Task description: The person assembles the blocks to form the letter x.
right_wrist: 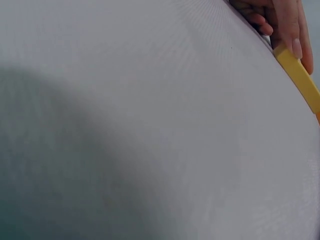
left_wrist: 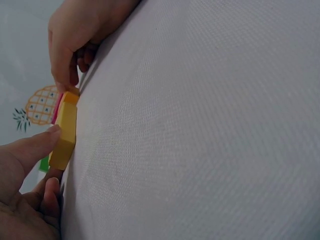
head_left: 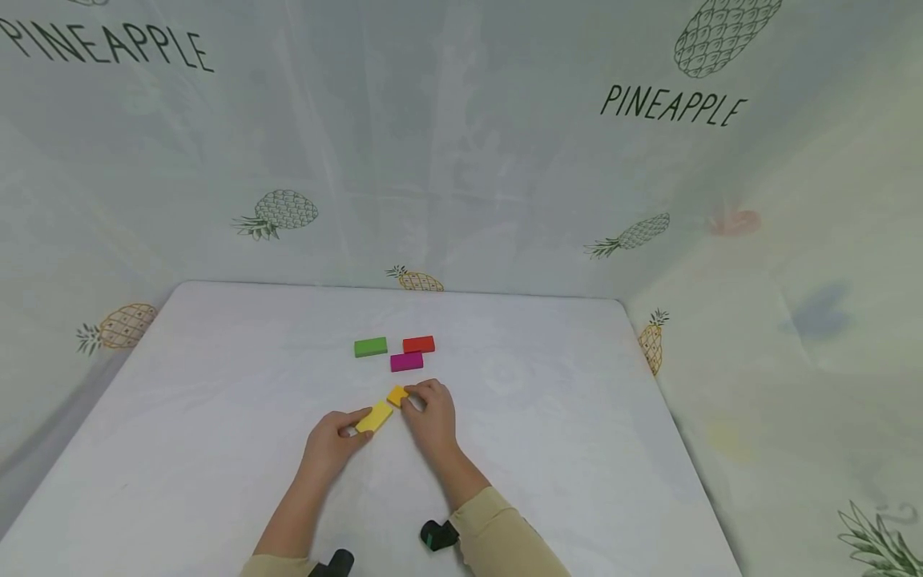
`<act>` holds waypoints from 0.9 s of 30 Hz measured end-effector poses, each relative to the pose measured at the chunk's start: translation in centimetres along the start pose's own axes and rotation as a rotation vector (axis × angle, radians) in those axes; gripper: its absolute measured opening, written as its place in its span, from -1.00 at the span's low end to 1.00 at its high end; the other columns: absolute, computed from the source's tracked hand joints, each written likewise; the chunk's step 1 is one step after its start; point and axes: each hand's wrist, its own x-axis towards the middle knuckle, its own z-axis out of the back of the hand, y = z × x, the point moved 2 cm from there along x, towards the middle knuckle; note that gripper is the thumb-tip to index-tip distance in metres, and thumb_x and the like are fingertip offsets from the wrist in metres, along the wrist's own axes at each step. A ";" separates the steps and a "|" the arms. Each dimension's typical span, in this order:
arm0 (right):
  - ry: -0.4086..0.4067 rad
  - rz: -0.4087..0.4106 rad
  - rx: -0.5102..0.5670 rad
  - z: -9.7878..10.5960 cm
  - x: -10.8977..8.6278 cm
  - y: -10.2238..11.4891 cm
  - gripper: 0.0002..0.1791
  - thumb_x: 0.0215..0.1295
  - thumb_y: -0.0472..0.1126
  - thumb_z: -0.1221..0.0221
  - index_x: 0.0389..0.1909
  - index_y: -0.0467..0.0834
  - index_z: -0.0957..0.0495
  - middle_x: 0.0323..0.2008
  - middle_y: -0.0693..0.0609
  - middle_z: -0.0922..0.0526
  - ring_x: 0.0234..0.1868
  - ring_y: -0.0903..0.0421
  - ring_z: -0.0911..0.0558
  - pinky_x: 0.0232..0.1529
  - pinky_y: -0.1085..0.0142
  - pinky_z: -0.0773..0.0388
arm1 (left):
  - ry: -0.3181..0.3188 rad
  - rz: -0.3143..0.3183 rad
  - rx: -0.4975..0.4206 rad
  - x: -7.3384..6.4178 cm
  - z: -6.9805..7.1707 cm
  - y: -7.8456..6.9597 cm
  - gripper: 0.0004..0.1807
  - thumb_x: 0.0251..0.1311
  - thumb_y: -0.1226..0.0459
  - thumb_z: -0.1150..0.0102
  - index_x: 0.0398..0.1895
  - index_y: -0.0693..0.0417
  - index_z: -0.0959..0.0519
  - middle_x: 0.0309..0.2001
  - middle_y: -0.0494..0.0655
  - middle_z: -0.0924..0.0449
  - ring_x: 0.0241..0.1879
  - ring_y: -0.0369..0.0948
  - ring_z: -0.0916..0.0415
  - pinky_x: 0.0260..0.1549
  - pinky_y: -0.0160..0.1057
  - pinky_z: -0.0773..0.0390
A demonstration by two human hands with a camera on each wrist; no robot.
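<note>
My left hand (head_left: 332,437) pinches a yellow rectangular block (head_left: 374,417) between thumb and fingers on the white table (head_left: 562,433). An orange block (head_left: 397,395), smaller in what shows of it, is pinched by my right hand (head_left: 434,415) just beyond the yellow one's far end. From the left wrist, the yellow block (left_wrist: 65,135) appears end to end with the orange block (left_wrist: 72,96); whether they touch I cannot tell. The right wrist view has the yellow block (right_wrist: 299,79) at its right edge, with left-hand fingers on it; my right hand is out of that view.
Farther back on the table lie a green block (head_left: 371,347), a red block (head_left: 418,344) and a magenta block (head_left: 407,361), the last two close together. Pineapple-print cloth (head_left: 461,160) hangs behind the table's back edge. Black wrist devices (head_left: 438,535) sit near both sleeves.
</note>
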 end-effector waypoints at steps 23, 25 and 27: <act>0.021 0.013 -0.046 0.0 -0.1 0.5 -0.77 0.23 -0.09 -0.31 -0.10 0.03 -0.72 -0.28 0.30 -0.55 -0.16 0.24 -0.49 -0.06 0.29 -0.48 | 0.008 0.002 0.003 -0.2 0.1 -0.2 -0.51 0.10 0.30 -0.38 0.16 0.00 -0.61 -0.24 -0.01 -0.45 -0.36 -0.11 -0.25 -0.47 -0.21 -0.28; 0.022 0.012 -0.048 -0.1 -0.1 0.5 -0.77 0.23 -0.08 -0.31 -0.09 0.03 -0.72 -0.27 0.31 -0.55 -0.15 0.25 -0.49 -0.05 0.29 -0.48 | 0.006 -0.003 0.003 -0.2 0.1 -0.2 -0.51 0.09 0.30 -0.39 0.16 0.00 -0.61 -0.24 -0.01 -0.45 -0.36 -0.12 -0.25 -0.47 -0.21 -0.28; 0.025 0.013 -0.049 -0.1 -0.1 0.4 -0.77 0.24 -0.08 -0.31 -0.09 0.03 -0.72 -0.27 0.30 -0.55 -0.15 0.24 -0.49 -0.05 0.29 -0.48 | 0.006 -0.005 0.002 -0.2 0.1 -0.1 -0.51 0.09 0.30 -0.39 0.16 0.01 -0.61 -0.24 -0.01 -0.45 -0.36 -0.11 -0.26 -0.47 -0.20 -0.28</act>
